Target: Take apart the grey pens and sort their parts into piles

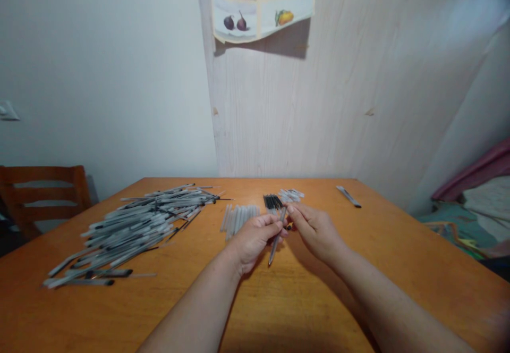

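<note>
Your left grip (258, 236) pinches the pen (274, 248) between thumb and fingers, to the right of the row of clear tubes (241, 219) and nearer you; your right grip (316, 226) is at its far end, though whether it pinches there I cannot tell. Should your left thumb loosen, the slim barrel could twist or slip lengthwise. A sudden jerk away from you could knock the black pieces (271, 202), right of the tubes, and scatter them.
</note>
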`<state>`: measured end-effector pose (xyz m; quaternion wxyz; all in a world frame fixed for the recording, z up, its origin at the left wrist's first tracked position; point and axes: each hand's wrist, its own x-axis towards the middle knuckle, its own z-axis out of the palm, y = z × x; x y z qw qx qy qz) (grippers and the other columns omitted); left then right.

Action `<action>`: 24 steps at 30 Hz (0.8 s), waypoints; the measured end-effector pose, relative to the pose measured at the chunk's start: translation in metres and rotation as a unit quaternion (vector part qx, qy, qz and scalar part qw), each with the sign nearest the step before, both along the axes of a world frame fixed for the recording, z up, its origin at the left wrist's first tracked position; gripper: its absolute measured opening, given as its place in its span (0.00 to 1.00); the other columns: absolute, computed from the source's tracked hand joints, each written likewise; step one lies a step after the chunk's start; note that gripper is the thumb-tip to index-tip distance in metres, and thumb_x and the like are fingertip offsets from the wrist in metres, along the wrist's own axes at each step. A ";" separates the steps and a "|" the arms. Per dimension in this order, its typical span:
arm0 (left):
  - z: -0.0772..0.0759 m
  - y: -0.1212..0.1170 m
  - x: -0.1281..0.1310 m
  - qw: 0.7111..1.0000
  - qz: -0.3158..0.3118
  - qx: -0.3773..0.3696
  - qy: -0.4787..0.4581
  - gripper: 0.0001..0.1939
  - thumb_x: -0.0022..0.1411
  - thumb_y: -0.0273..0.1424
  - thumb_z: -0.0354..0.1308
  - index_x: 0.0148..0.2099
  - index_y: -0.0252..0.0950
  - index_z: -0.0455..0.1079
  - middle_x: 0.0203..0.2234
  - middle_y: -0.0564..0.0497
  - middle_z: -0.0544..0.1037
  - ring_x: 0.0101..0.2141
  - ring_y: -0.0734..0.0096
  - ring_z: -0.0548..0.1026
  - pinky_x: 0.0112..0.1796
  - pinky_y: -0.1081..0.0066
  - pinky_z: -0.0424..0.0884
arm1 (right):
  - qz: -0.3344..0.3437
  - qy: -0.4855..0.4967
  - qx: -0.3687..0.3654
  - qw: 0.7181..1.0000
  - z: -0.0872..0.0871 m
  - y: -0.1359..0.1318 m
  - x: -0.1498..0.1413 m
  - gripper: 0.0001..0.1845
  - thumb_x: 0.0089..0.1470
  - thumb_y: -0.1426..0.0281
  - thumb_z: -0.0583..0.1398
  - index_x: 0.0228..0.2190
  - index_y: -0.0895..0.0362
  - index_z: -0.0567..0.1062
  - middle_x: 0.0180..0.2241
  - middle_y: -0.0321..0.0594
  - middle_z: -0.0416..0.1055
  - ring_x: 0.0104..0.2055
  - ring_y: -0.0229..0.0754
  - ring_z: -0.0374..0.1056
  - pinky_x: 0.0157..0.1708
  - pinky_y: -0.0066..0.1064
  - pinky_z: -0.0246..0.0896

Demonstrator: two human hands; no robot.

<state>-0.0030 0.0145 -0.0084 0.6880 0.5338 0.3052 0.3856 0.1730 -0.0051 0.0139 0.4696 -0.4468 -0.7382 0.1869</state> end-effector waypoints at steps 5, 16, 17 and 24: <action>0.000 0.000 0.001 1.000 0.011 -0.003 0.006 0.19 0.55 0.40 0.66 0.44 0.32 0.75 0.31 0.48 0.77 0.31 0.73 0.70 0.36 0.72 0.62 | -0.019 0.002 0.010 1.000 0.001 0.002 0.003 0.20 0.64 0.56 0.50 0.32 0.53 0.76 0.29 0.40 0.74 0.32 0.44 0.70 0.35 0.35 0.61; 0.001 -0.001 0.000 0.999 0.038 -0.003 0.027 0.21 0.54 0.41 0.67 0.45 0.32 0.76 0.31 0.46 0.78 0.32 0.71 0.72 0.38 0.70 0.63 | -0.094 -0.147 -0.203 0.963 0.011 0.010 0.061 0.11 0.53 0.67 0.56 0.21 0.55 0.68 0.19 0.36 0.69 0.22 0.37 0.63 0.22 0.27 0.51; 0.002 -0.001 0.000 0.999 0.037 -0.004 0.029 0.20 0.54 0.41 0.66 0.45 0.32 0.75 0.32 0.46 0.78 0.32 0.71 0.73 0.38 0.70 0.63 | -0.095 -0.183 -0.222 0.953 0.010 0.010 0.062 0.10 0.51 0.69 0.56 0.21 0.56 0.68 0.19 0.36 0.69 0.21 0.36 0.62 0.22 0.27 0.50; 0.003 -0.001 -0.002 0.998 0.037 -0.009 0.043 0.20 0.55 0.41 0.66 0.45 0.32 0.75 0.32 0.46 0.78 0.32 0.72 0.72 0.37 0.71 0.63 | -0.111 -0.329 -0.293 0.891 -0.004 0.011 0.058 0.06 0.42 0.67 0.63 0.21 0.56 0.72 0.21 0.38 0.72 0.23 0.38 0.64 0.21 0.28 0.47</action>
